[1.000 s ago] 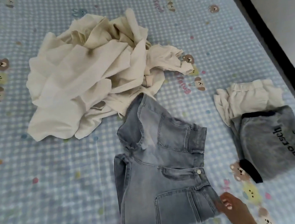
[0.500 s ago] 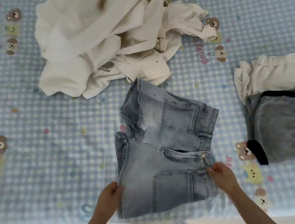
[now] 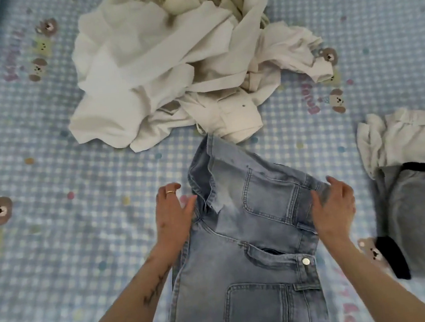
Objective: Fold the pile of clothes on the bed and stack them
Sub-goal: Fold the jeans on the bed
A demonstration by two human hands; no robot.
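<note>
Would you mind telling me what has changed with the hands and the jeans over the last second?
Both hands moved up from the jeans' near edge: the left hand now lies at their left side, the right hand on the far right corner. The jeans, white pile and folded stack lie as before.

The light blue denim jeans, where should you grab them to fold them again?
Probably grip the light blue denim jeans at their far folded edge, one hand on each side. The left hand and right hand already flank that edge, and the denim lies flat, so it should fold toward you.
</note>
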